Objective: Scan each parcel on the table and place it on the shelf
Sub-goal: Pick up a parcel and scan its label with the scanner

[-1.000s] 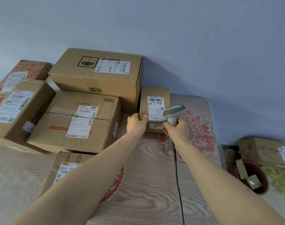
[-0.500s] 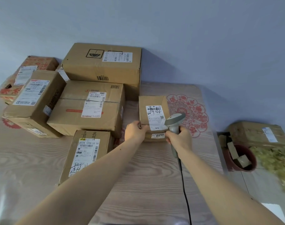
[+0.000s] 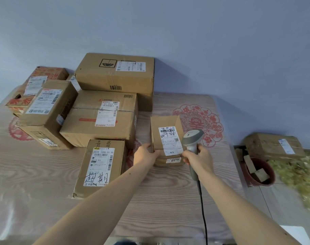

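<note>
Parcel (image 3: 165, 137) in left grip (image 3: 145, 154); right grip (image 3: 197, 159) apparently aims scanner (image 3: 192, 140).

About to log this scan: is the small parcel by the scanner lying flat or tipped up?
Tipped up. The left hand grips the small parcel at its left edge, so its labelled face tilts toward the scanner.

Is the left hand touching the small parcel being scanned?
Touching. The head view shows the left hand gripping the small parcel's near left edge, fingers wrapped against the cardboard.
</note>
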